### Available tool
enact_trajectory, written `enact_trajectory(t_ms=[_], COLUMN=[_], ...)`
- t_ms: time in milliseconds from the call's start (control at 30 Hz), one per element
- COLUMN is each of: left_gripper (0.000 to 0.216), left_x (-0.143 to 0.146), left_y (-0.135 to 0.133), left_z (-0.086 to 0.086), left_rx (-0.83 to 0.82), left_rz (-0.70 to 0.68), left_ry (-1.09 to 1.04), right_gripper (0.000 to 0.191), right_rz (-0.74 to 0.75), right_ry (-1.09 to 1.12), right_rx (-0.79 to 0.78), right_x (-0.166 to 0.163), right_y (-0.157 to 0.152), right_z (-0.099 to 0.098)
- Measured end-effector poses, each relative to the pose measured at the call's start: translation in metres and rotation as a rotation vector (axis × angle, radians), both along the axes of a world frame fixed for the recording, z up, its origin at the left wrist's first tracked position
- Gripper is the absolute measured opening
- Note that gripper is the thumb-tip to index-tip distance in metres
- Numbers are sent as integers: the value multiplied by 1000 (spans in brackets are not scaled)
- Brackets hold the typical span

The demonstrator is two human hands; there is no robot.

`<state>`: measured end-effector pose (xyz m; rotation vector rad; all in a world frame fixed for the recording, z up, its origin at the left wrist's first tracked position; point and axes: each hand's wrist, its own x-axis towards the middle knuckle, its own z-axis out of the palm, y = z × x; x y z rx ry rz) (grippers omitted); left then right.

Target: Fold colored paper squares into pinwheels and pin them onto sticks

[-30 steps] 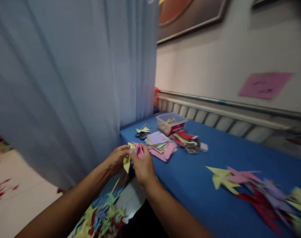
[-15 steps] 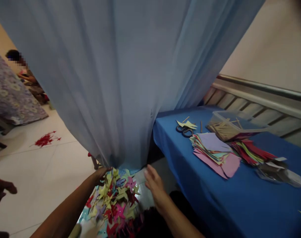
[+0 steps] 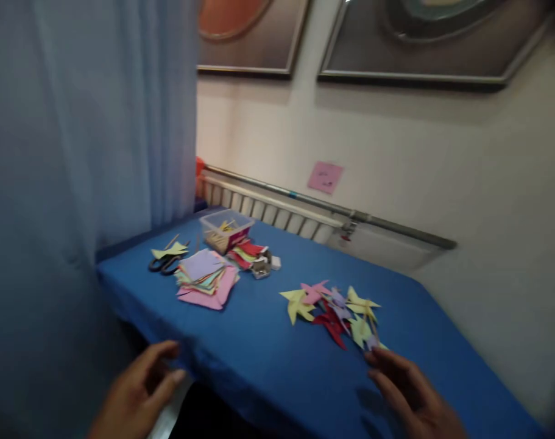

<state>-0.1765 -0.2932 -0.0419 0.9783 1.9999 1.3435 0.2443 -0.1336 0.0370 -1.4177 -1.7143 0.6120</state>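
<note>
L hand [image 3: 137,393] & R hand [image 3: 412,396], both bare, are well apart at the bottom of the view. L hand: fingers curled, thumb & fingertips parted, in front of the near edge of a blue-covered table [image 3: 259,347]. R hand: also w/ thumb & fingers parted, over the tabletop.

Paper pinwheels [image 3: 331,325] in yel., pink, red & lilac lie in a loose cluster just past R hand's fingertips & a bit to its left; from L hand they're farther off, up & to the right. The nearest one, a lilac pinwheel [image 3: 371,343], is right by R index fingertip; can't tell if they touch.

Beyond L hand, up & slightly right: a stack of colored paper [image 3: 201,265], lilac sheet on top, pink at the bottom. Just left of the stack, past L hand: black-handled scissors [image 3: 167,264] w/ a yel. paper pc. [image 3: 170,251] by them. Behind the stack, farther from both hands: a clear box [image 3: 240,235] w/ thin sticks [image 3: 217,242] in it. Btwn the box & pinwheels: red & green paper [image 3: 246,250], a small clear container [image 3: 261,269] (contents too small to tell) & a white block [image 3: 276,263]. Left of & past L hand, a blue curtain [image 3: 76,140] hangs.
</note>
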Motion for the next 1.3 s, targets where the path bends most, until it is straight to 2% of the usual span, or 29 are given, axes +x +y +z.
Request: enact_trajectory(t_ms=[67,167,233,300,400,533,667,800,1000,1067,1167,1300], left_gripper=[54,73,87,104,114,111,100,75,21,12,16,17], left_x=[54,116,142,161,185,220,251,269,285,289,289,268], left_y=[54,139,191,232,269,289,300,313,336,342,345,335], left_z=[29,55,60,58,50,43,40,36,38,43,56,91], left_rx=[22,54,-13,-99,-117,-72,-16,149,359,388,368,376], left_rz=[-250,-478,-534,-607,-679,-724,-751,-735,-791,-812,-787,-748], left_ry=[70,234,332,438,533,545,519,438,58,-104,-335,-392], right_gripper=[56,73,74,77,80,69,52,33,32,33,33,32], right_rz=[-89,-154,-161,-143,-64,-39,-30,36,71,60,47,76], right_ry=[-127,-230,-232,-233,-173,-123,33,198,306,329,333,305], right_rx=[63,97,92,1,-44,-50,-14,-20,-86,-86,-76,-50], right_x=[43,87,100,98,77,42,26,20,14,11,4,-20], right_y=[29,80,113,141,166,177,180,185,189,190,191,189], right_z=[1,-8,-18,-29,-43,-50,-45,-35,-24,-18,-4,32])
